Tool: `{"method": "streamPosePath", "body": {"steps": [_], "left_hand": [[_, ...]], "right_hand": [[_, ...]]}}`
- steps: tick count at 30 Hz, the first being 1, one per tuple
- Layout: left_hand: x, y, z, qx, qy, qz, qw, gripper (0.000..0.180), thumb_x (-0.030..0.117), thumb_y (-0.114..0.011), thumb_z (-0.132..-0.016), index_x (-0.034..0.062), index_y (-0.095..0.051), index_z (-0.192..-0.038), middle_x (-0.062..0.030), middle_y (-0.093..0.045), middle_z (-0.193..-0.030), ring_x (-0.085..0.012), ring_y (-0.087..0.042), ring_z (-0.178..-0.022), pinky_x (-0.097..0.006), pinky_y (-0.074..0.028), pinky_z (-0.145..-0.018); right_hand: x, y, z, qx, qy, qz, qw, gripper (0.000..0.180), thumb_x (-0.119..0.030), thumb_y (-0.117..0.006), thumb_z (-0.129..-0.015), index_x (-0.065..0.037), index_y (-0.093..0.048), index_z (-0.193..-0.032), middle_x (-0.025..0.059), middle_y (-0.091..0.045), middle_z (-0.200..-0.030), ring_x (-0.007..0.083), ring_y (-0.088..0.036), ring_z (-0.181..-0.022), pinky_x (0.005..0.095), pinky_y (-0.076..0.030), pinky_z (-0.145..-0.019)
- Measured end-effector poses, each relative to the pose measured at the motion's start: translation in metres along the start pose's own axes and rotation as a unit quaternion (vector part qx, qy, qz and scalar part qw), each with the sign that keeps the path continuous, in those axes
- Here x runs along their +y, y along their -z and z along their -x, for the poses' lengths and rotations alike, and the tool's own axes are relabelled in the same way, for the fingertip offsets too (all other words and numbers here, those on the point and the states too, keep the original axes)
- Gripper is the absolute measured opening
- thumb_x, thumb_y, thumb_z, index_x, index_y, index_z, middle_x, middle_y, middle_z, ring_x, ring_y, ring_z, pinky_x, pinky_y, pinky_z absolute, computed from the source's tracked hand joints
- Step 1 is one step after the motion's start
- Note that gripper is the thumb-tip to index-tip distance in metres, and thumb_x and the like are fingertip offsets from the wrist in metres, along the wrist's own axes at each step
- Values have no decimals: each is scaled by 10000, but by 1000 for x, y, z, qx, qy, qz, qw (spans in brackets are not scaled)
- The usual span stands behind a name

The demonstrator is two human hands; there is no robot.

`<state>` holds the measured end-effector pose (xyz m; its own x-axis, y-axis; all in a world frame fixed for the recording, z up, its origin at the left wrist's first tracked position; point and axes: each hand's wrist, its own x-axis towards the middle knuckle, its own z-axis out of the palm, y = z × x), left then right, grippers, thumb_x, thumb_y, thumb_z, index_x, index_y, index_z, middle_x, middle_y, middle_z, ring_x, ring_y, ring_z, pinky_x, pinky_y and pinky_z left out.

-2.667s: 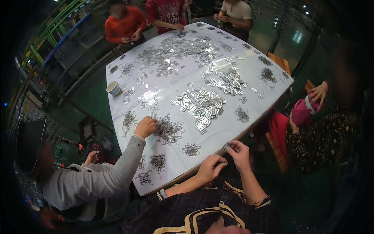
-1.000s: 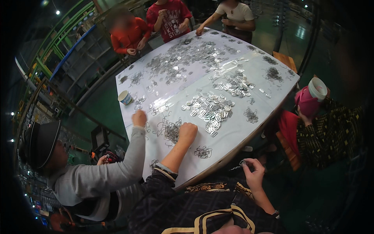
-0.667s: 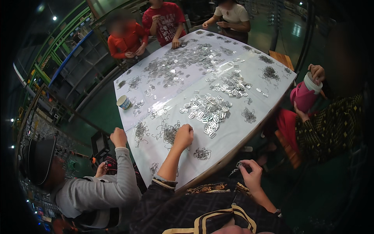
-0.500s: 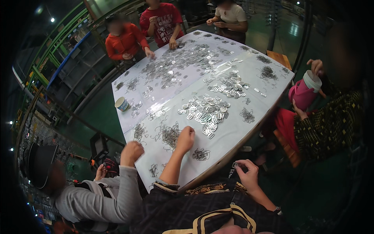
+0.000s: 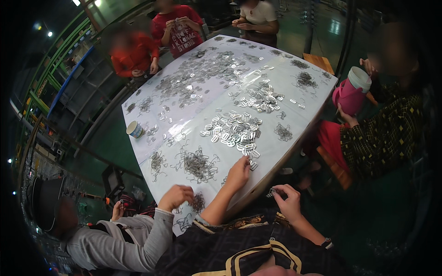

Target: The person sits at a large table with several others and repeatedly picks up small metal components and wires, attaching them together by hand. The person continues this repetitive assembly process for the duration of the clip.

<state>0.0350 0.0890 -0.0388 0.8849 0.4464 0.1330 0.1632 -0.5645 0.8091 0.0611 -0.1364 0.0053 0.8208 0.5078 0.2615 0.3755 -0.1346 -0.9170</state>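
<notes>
My left hand (image 5: 238, 175) reaches over the table at the near edge of a pile of flat silver slotted buckles (image 5: 234, 129). Its fingers are pinched together beside the nearest buckles; whatever sits between the fingertips is hidden. Off the table's near edge, my right hand (image 5: 288, 201) is closed on a small metal piece (image 5: 272, 192), seemingly a buckle with thin wire parts, too small to make out fully. Left of my left hand lies a tangled heap of bent wire hooks (image 5: 198, 164), and a smaller wire heap (image 5: 198, 202) is partly covered by my neighbour's hand (image 5: 177, 197).
The white-covered table (image 5: 276, 149) bears several more buckle and wire heaps. A paper cup (image 5: 134, 129) stands at its left edge. A person in grey (image 5: 133, 241) sits close on my left; another at right holds a pink container (image 5: 348, 97). Three people work opposite.
My left hand has moved from beside the wire heap to the buckle pile. My neighbour's hand has come down over a wire heap. Across the table, the person in the red T-shirt has brought both hands together.
</notes>
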Motion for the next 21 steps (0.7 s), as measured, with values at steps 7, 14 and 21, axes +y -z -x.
{"method": "streamPosePath", "body": {"steps": [7,14,21], "left_hand": [[43,10,41,-120,23,361,925,94,86,-565,-954,13,-573,-1012,-61,-617,-1094,-127,-541,-1024,-288,-417,-927],[57,0,65,-193,4,421,886,90,99,-564,-965,25,-557,-1015,-53,-567,-1137,-121,-501,-1094,-287,-379,-978],[59,-7,75,-172,56,441,879,84,82,-529,-981,11,-543,-1024,-56,-610,-1038,-115,-563,-983,-266,-444,-902]], "right_hand": [[-2,-2,-3,-2,-6,-21,1000,260,53,-691,-752,-7,-671,-1005,97,-652,-797,179,-645,-705,284,-513,-666],[-9,0,-3,-14,17,-11,1000,333,64,-692,-738,-19,-639,-1055,92,-656,-802,190,-668,-733,299,-534,-683],[-11,1,4,-27,60,24,998,351,53,-714,-726,-32,-643,-1059,82,-660,-800,195,-667,-722,309,-536,-672]]}}
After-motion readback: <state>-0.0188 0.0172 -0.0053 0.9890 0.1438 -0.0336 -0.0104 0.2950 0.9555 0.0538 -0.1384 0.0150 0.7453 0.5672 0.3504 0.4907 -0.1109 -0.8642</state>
